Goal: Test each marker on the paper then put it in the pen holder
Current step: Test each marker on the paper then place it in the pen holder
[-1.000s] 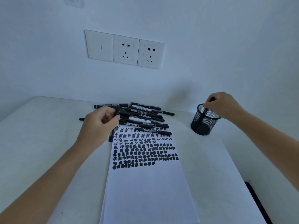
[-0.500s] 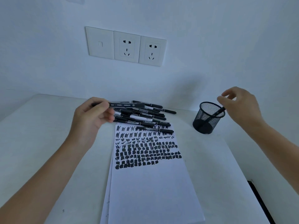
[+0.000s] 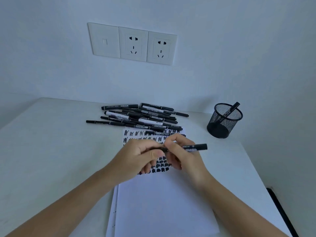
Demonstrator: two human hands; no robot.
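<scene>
Now, mid-frame, your left hand grips one end of the black marker, your right hand pinches its barrel; pull straight apart, over the paper.

White table. Below grip: paper, stacked flat, scribbled black at far end. Beyond grip: loose markers, nearest overlapping paper. Beyond and right of grip: mesh holder, upright, clear of paper.

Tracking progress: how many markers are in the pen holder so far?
1. One marker leans in the mesh pen holder, its end above the rim. No other shows through the mesh, though the dark bottom could hide something.
</scene>
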